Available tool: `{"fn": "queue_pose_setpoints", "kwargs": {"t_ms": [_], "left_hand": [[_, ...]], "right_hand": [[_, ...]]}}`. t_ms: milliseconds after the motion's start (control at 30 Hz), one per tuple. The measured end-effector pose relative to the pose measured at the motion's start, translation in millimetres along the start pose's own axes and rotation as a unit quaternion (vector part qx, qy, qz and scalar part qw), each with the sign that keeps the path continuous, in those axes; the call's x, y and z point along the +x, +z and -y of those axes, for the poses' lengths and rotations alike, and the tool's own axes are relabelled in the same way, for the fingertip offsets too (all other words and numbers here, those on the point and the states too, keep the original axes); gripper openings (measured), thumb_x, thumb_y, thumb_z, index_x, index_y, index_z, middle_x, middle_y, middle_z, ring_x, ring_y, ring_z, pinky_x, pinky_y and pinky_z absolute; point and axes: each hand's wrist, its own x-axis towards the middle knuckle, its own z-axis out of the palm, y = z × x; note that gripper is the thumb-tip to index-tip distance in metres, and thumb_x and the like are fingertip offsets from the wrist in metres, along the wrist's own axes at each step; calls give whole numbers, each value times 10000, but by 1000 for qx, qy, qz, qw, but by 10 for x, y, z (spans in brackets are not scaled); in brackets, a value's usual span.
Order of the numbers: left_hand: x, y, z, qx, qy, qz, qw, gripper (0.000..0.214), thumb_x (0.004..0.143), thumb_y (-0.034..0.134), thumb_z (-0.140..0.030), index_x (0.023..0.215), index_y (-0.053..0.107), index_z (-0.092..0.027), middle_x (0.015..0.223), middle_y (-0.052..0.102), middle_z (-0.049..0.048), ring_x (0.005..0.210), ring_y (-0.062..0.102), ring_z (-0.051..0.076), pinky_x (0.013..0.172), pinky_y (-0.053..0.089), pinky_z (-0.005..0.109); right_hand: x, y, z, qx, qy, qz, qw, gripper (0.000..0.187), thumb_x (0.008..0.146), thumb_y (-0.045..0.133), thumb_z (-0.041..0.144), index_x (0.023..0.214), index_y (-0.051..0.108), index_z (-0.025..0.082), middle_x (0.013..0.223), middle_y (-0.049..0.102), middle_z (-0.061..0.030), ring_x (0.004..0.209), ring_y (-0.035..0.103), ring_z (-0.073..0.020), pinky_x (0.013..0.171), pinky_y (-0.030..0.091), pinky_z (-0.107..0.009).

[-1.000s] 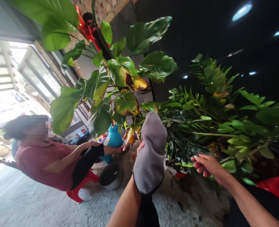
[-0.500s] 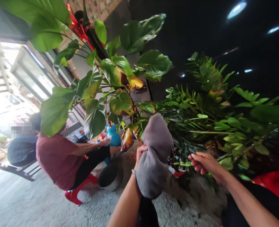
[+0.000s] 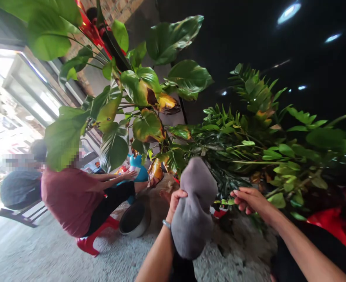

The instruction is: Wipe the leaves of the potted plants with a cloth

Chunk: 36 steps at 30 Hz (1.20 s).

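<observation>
Presently, the left hand (image 3: 177, 197) is closed on a grey cloth (image 3: 195, 211), with the fingers wrapped over its narrowed middle. A thin bracelet (image 3: 166, 223) sits on that wrist. The right hand (image 3: 249, 199) is empty, palm down, with its fingers loosely extended and close together. Its fingertips are at the lower leaflets of a ZZ plant (image 3: 249, 152); contact cannot be confirmed.

Below the hands the floor (image 3: 44, 254) is grey and speckled. The room is dim to the right, with a dark ceiling and small lights (image 3: 287, 11). A brick wall (image 3: 114, 9) stands behind, and bright glazed doors (image 3: 38, 90) are on the left.

The cloth lies between the two hands, in front of the plant bases. Its long axis runs near upright. The rounded upper end points up into the foliage, and the bulkier lower end hangs over the left forearm.

A large-leaved plant (image 3: 143, 86) rises behind the cloth. Several of its leaves are yellow-brown at the edges, and one withered leaf (image 3: 157, 172) hangs just left of the hand. A red pot (image 3: 220, 213) shows partly behind the cloth.

Further left, a person in a maroon shirt (image 3: 70, 196) sits on a red stool (image 3: 91, 241). That person reaches toward a blue toy figure (image 3: 139, 168), with a dark bowl (image 3: 134, 219) on the floor close by. A second person in a dark top (image 3: 20, 188) sits beyond, partly hidden by a leaf.
</observation>
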Motion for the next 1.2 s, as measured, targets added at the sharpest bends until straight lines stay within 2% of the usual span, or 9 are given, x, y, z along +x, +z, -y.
{"fn": "queue_pose_setpoints", "kwargs": {"t_ms": [133,233,367,500,633,867,933,1067,1200], "left_hand": [[159,332,-231,-15,39,-39,998,215,706,590,-267,853,697,-153,628,704,13,606,661,169,701,507,277],[255,327,27,42,-9,-56,998,231,601,640,-191,809,692,-107,572,683,23,529,637,174,622,496,280],[192,152,368,121,-64,11,991,344,458,605,-77,788,698,-95,598,703,59,562,661,218,589,489,295],[105,343,34,74,17,15,997,247,580,594,-128,803,697,-152,667,720,56,764,702,255,731,519,323],[202,663,-327,27,81,-54,995,119,728,576,-182,778,679,-150,610,686,2,624,672,165,724,516,273],[208,283,477,90,-83,2,993,340,535,604,-99,860,705,-99,662,728,58,588,664,199,662,505,300],[123,219,549,103,-84,28,991,351,488,580,-91,814,711,-99,641,722,55,609,672,217,664,508,307],[112,433,154,82,37,53,995,332,477,564,-86,773,707,-135,671,712,49,759,690,259,770,517,339],[342,623,-145,13,130,-26,991,99,688,580,-170,712,673,-195,668,686,25,794,668,203,835,496,287]], "right_hand": [[8,62,35,-17,13,-6,1000,120,758,620,266,695,650,170,518,616,13,385,540,-86,312,330,-155],[13,64,37,-39,25,-33,998,153,790,573,244,667,629,172,476,592,24,363,523,-92,296,298,-160],[4,-3,20,-36,27,-45,998,172,807,555,242,659,608,170,493,610,17,369,528,-91,304,291,-157],[1,-31,5,-15,13,-44,999,193,831,506,239,672,592,171,514,607,14,369,523,-78,313,303,-153],[19,19,-6,-7,5,-41,999,167,812,528,252,693,612,170,543,620,7,393,538,-81,325,320,-154],[-2,1,30,-5,24,-42,999,172,799,548,249,647,591,180,495,605,15,374,527,-102,325,304,-175],[-23,-20,47,-14,20,-42,999,203,800,537,236,607,567,181,473,584,18,369,519,-100,321,303,-173],[-41,-9,52,-22,8,-42,999,209,801,508,226,605,565,180,486,582,12,373,511,-89,316,306,-166],[-12,32,21,-2,17,-50,999,151,790,523,253,692,608,174,540,620,-3,399,534,-93,329,329,-167]]}}
